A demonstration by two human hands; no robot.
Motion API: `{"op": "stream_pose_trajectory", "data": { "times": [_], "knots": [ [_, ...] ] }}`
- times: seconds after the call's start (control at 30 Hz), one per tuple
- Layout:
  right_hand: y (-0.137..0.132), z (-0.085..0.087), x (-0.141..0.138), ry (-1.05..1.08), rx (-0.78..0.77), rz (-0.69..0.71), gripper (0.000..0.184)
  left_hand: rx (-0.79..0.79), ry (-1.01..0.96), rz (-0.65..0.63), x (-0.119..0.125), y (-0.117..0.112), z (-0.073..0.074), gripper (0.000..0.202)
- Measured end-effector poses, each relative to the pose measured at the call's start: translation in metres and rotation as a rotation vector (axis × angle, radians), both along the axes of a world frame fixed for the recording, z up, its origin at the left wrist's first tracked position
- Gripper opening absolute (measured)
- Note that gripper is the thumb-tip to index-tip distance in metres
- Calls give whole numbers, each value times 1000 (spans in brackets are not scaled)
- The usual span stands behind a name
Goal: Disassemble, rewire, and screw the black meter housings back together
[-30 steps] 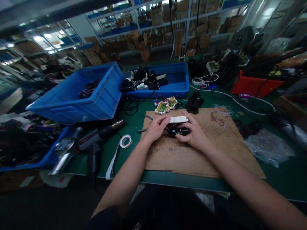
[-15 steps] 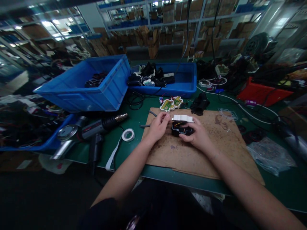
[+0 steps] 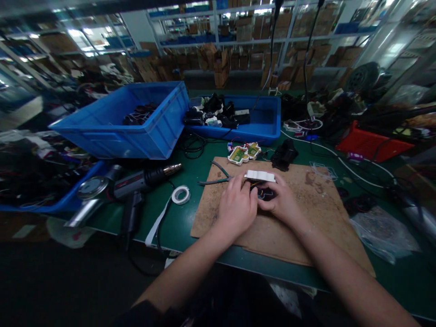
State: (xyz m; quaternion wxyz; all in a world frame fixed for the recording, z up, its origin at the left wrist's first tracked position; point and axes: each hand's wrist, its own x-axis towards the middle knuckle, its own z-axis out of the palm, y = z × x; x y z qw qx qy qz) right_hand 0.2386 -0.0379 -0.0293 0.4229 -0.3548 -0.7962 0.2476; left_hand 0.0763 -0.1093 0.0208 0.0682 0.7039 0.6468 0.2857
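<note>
My right hand [image 3: 286, 197] grips a black plastic housing [image 3: 268, 194] from its right side, thumb low and fingers at the top. A white plastic cover piece [image 3: 260, 175] sits along the housing's upper edge, and thin wires show in the gap below it. My left hand [image 3: 238, 202] is closed around the left side of the housing, its fingers hiding much of that side. Left of this hand, pliers [image 3: 223, 180] with dark green handles rest on the brown board [image 3: 306, 227], their jaws near or behind my fingers.
Beyond the board lie white-framed circuit boards [image 3: 238, 154] and a black plastic part [image 3: 285, 154]. A heat gun [image 3: 136, 185] and tape roll [image 3: 180, 195] are on the left. Blue bins [image 3: 136, 141] stand behind; a plastic bag [image 3: 383, 231] and red bin [image 3: 373, 143] are on the right.
My left hand has moved right and now closes over the left side of the housing. More of the pliers shows. The view has tilted slightly; my right hand keeps its grip.
</note>
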Motion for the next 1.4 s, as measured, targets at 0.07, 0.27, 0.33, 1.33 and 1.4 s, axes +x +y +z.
{"op": "stream_pose_trajectory", "data": {
  "times": [0.07,0.27,0.33,1.33,1.4],
  "knots": [
    [1,-1,1,-11,4,0,27,-31,34,18,3,2,4,39],
    [0,1,0,-12,-24,-5,25,-102,-120,-5,2,5,-1,41],
    [-1,2,-1,-8,-17,-6,26,-124,-244,-22,-1,9,-9,39],
    [-4,4,1,-44,27,-16,31,-102,-176,-107,-13,13,-2,32],
    [-4,4,1,-45,13,-33,30,-141,-270,-155,-17,19,-10,32]
  ]
}}
